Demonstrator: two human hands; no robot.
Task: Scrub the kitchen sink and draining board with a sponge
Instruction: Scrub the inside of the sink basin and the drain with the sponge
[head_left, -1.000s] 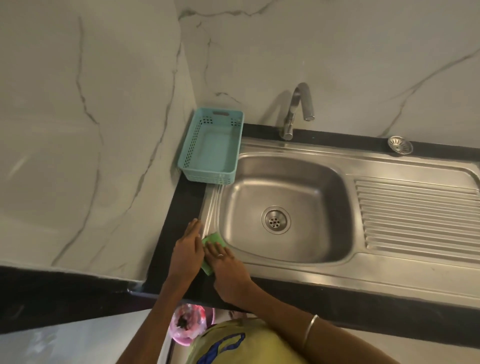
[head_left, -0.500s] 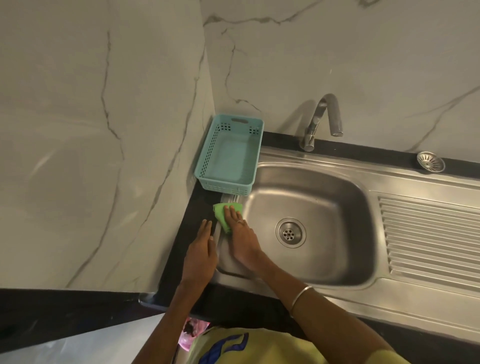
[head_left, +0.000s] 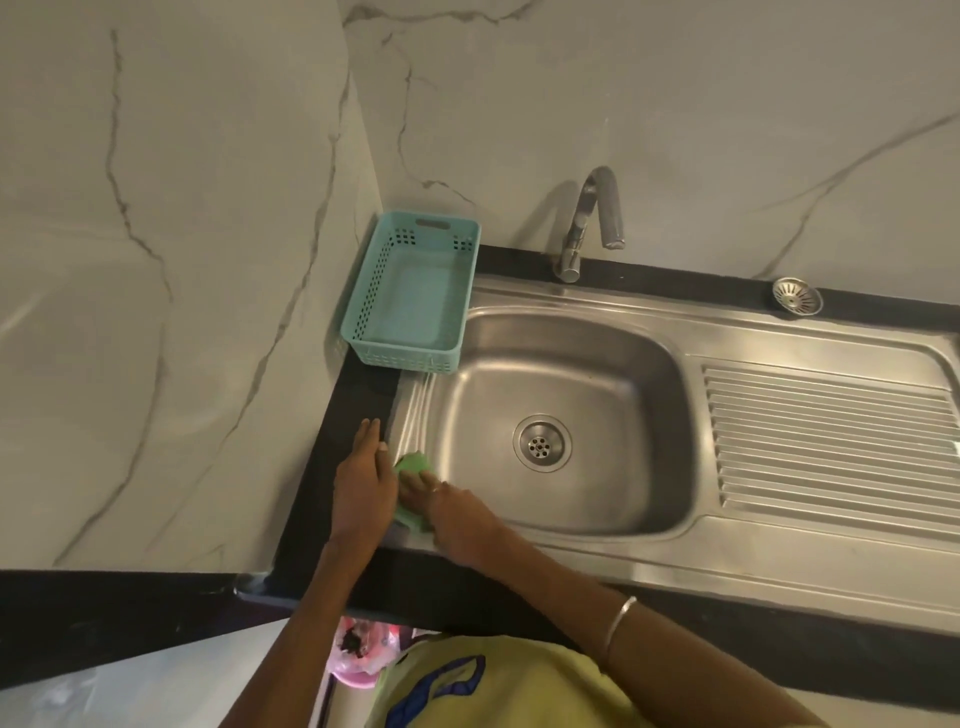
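A person's right hand (head_left: 457, 514) presses a green sponge (head_left: 411, 486) flat against the left rim of a stainless steel sink (head_left: 566, 415), its fingers (head_left: 421, 480) laid straight and close together on top of the sponge near the front left corner of the basin. The left hand (head_left: 363, 486) rests just beside it, fingers extended and held together, lying along the black desk (head_left: 358, 400) at the sink's outer edge and touching the sponge's left side. The ridged draining board (head_left: 831, 447) stretches to the right of the basin, well apart from both hands. A teal plastic basket (head_left: 415, 291) sits in the corner behind the hands, overlapping the sink's back left rim. A curved metal tap (head_left: 592, 223) stands behind the basin, and a loose metal strainer (head_left: 797, 295) lies on the desk beyond the draining board. A thin bangle (head_left: 621, 618) circles the right wrist. Veined marble-look walls (head_left: 208, 208) enclose the corner.
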